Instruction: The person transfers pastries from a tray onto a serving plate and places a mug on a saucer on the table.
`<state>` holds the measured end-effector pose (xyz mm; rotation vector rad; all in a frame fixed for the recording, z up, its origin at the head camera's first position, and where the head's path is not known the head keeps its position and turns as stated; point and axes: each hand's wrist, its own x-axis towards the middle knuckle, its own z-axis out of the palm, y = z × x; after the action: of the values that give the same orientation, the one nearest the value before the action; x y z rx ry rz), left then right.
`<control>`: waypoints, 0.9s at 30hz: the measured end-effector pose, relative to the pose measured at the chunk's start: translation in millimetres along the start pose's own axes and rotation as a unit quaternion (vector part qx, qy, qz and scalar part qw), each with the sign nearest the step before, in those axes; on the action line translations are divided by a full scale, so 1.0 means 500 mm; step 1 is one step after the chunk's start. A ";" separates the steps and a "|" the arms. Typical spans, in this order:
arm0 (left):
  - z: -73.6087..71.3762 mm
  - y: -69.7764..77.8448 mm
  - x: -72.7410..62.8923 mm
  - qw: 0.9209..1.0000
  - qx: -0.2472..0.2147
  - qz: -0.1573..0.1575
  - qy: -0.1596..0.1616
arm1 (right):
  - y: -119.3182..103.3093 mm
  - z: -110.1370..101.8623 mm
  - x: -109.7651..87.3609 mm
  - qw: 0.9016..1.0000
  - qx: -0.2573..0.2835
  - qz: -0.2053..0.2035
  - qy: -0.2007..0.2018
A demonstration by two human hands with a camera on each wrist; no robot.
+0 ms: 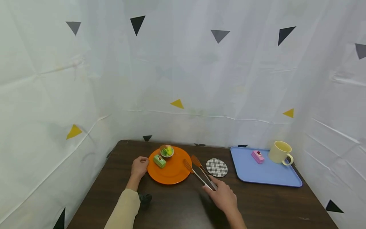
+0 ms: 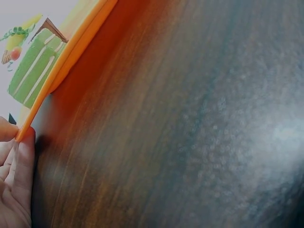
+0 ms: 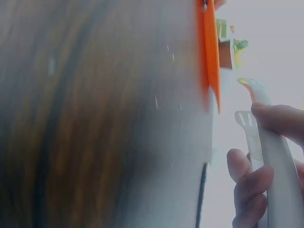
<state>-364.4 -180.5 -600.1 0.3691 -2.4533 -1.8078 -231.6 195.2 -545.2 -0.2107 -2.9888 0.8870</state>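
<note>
My left hand point(image 1: 139, 167) pinches the left rim of a round orange plate point(image 1: 175, 173), thumb above and fingers beneath in the left wrist view. On the plate lie a green toy cake slice point(image 1: 159, 161) and a small bowl point(image 1: 167, 152) of yellow and green food pieces. In my right hand point(image 1: 224, 195) is a pair of tongs point(image 3: 280, 180) with pale arms and orange slotted heads, gripped around the arms. The tong heads are apart and overlap the plate's right edge in the head view, with nothing between them.
Right of the tongs lies a round checked coaster point(image 1: 216, 167). Farther right, a blue tray point(image 1: 266, 175) carries a pink toy cake slice point(image 1: 258, 156) and a yellow mug point(image 1: 278, 152). White curtains point(image 1: 183, 70) with triangles hang behind and beside the dark wooden table point(image 1: 177, 206).
</note>
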 end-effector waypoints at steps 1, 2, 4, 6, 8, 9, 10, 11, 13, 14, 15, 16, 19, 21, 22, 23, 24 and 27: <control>0.000 -0.001 0.000 1.000 0.000 -0.001 0.000 | 0.004 -0.005 -0.001 1.000 0.000 0.002 0.003; 0.000 0.000 -0.001 1.000 0.000 0.001 -0.001 | 0.008 -0.009 0.000 1.000 0.001 0.003 0.006; 0.000 0.000 -0.002 1.000 0.001 0.003 0.000 | 0.016 -0.017 0.000 1.000 0.002 0.005 0.013; 0.001 0.000 -0.002 1.000 0.002 0.003 0.001 | 0.025 -0.025 0.000 1.000 0.002 0.008 0.017; 0.001 0.000 -0.002 1.000 0.002 0.003 0.002 | 0.034 -0.033 0.001 1.000 0.003 0.011 0.022; 0.001 -0.001 -0.001 1.000 0.002 0.003 0.001 | 0.038 -0.038 0.001 1.000 0.002 0.013 0.025; 0.001 -0.001 -0.001 1.000 0.002 0.002 0.001 | 0.043 -0.043 0.002 0.999 0.003 0.016 0.027; 0.001 -0.002 0.000 1.000 0.001 0.002 0.000 | 0.048 -0.049 0.002 0.999 0.004 0.019 0.029; 0.001 -0.003 0.001 1.000 0.001 0.003 -0.003 | 0.058 -0.060 0.003 0.999 0.008 0.025 0.033; 0.002 -0.004 0.002 1.000 -0.001 0.001 -0.003 | 0.064 -0.065 0.003 0.999 0.010 0.029 0.034; 0.001 -0.004 0.003 1.000 -0.002 0.003 -0.004 | 0.069 -0.071 0.004 0.999 0.014 0.030 0.035; 0.001 -0.005 0.004 1.000 -0.003 0.002 -0.004 | 0.074 -0.076 0.004 0.999 0.016 0.032 0.035; 0.000 -0.008 0.007 1.000 -0.004 0.002 -0.005 | 0.088 -0.090 0.006 0.998 0.019 0.035 0.038; 0.000 -0.011 0.009 1.000 -0.003 0.003 -0.007 | 0.098 -0.098 0.007 0.998 0.017 0.037 0.041; 0.000 -0.012 0.010 1.000 -0.003 0.002 -0.007 | 0.102 -0.101 0.008 0.998 0.015 0.038 0.042; -0.001 -0.013 0.011 1.000 -0.002 0.003 -0.008 | 0.106 -0.104 0.008 0.998 0.015 0.040 0.043; -0.001 -0.013 0.011 1.000 -0.003 0.003 -0.008 | 0.110 -0.107 0.009 0.998 0.016 0.040 0.045; -0.001 -0.012 0.010 1.000 -0.002 0.002 -0.008 | 0.121 -0.114 0.010 0.998 0.021 0.049 0.042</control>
<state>-368.4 -183.6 -605.9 0.3516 -2.4581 -1.8223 -225.7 277.1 -530.5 -0.3852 -2.9018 0.9233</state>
